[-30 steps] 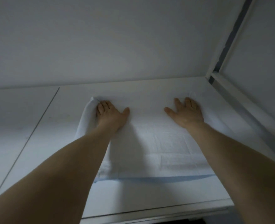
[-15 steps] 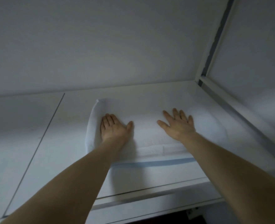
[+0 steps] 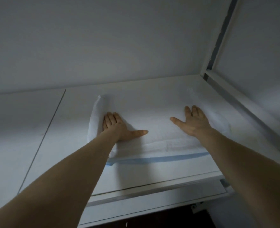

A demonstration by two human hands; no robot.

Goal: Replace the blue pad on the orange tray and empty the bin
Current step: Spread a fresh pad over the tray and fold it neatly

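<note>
Folded blue-edged pad (image 3: 157, 129) on the high shelf (image 3: 53, 129): left hand (image 3: 117, 127) and right hand (image 3: 193, 124) press flat on it, now spread wider apart, probably to drag it down for the tray.

The folded pad (image 3: 160, 127) is white, with faint embossed lines near its front fold and a pale blue band (image 3: 160, 159) along the front edge. The shelf (image 3: 152, 176) under it is plain white, crossed at left by a thin dark seam (image 3: 44, 137). The wall (image 3: 103, 38) is flat grey-white. At right, the frame (image 3: 251, 100) is white with a grey strip (image 3: 218, 40) — and the gap (image 3: 168, 218) below the shelf is nearly black.
</note>
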